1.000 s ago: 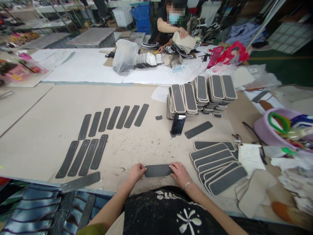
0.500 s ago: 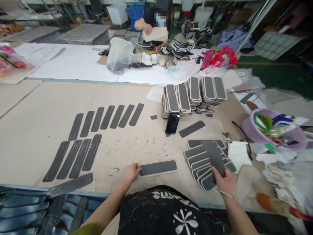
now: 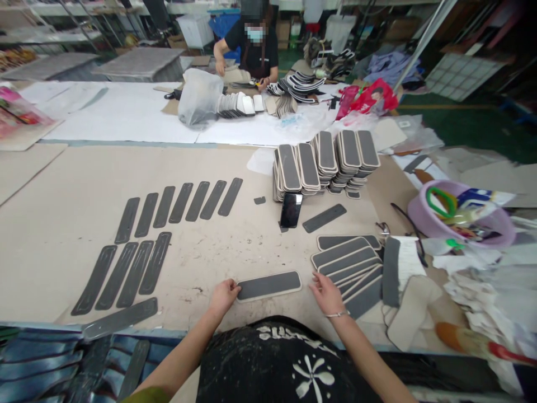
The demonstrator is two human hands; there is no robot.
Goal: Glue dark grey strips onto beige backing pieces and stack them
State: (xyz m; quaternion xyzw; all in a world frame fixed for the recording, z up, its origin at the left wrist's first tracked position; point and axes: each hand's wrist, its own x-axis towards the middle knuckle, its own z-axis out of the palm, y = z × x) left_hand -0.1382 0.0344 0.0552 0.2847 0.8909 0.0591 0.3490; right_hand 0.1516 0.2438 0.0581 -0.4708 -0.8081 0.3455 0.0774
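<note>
My left hand point(image 3: 225, 295) pinches the left end of a long grey panel with a beige rim point(image 3: 269, 286), which lies flat on the table before me. Just beyond the panel's right end, my right hand point(image 3: 327, 294) is open with its fingers apart and holds nothing. Beside it, similar rimmed panels point(image 3: 344, 261) lie fanned out and overlapping, partly hidden by that hand. A plain dark grey strip point(image 3: 391, 272) rests at the right of the fan. On the left, several shiny dark strips point(image 3: 127, 274) are laid in two slanted rows.
Stacks of rimmed panels point(image 3: 309, 166) stand at the back, with a phone point(image 3: 291, 210) propped against them. A purple basin point(image 3: 415, 210) of supplies is at the right, near a brush with a red handle point(image 3: 509, 354). Across the white table sits a masked co-worker point(image 3: 268, 53).
My right hand has let go of the dark grey strip, now lying right of the fan, and has moved left toward the panel. My left hand keeps its pinch. The co-worker's hands have lowered.
</note>
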